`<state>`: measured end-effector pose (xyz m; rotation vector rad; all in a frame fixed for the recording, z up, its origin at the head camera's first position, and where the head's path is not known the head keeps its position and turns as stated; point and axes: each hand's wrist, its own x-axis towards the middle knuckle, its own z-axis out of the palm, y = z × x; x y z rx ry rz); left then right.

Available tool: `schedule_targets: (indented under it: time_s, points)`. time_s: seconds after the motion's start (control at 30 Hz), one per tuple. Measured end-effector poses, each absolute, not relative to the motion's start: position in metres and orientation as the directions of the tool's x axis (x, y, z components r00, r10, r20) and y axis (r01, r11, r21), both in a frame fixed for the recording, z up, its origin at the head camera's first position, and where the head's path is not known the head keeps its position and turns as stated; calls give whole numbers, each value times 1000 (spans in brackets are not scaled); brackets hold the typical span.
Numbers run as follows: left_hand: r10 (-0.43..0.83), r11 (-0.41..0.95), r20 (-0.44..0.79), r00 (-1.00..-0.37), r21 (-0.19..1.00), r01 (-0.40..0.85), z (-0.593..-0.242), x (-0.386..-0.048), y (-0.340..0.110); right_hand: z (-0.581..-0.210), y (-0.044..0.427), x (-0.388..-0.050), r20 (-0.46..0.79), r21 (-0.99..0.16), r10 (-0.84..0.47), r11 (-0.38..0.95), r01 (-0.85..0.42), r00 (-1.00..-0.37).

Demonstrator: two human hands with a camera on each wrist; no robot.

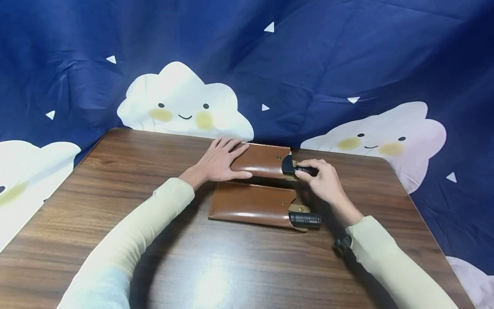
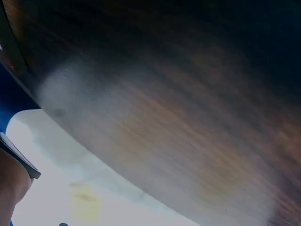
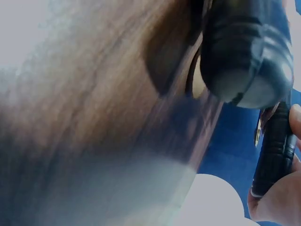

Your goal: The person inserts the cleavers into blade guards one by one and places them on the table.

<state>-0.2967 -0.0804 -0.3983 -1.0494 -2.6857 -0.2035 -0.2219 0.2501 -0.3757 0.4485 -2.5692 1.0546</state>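
Observation:
Two brown leather sheaths lie side by side on the table. On the far sheath (image 1: 260,159) rests my left hand (image 1: 221,161), fingers spread and straight, holding it down near its left end. My right hand (image 1: 324,178) pinches the black ribbed handle (image 3: 275,155) of a tool at that sheath's right end. A flat black part (image 1: 287,165) of this tool shows at the sheath's mouth; the rest is hidden inside. Nearer to me, the second sheath (image 1: 251,204) has a similar black handle (image 1: 305,219) sticking out, and neither hand touches it.
The wooden table (image 1: 185,257) has its far edge against a dark blue curtain (image 1: 289,64) printed with white clouds. Each sheath has a tan snap strap beside its handle, such as the near strap (image 1: 299,208).

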Motion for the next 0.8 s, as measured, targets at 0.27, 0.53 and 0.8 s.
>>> schedule_targets:
  time_s: [0.27, 0.53, 0.8]
  points:
    - [648, 741, 200, -735, 59, 669, -405, -308, -73, -383, 255, -234, 319, -658, -135, 680, -322, -938]
    - [649, 748, 75, -757, 118, 653, -412, -317, -69, -390, 258, -244, 233, -666, -137, 699, -260, -963]
    - [630, 772, -17, -776, 118, 624, -419, -321, -67, -401, 258, -254, 136, -705, -153, 679, -204, -979]
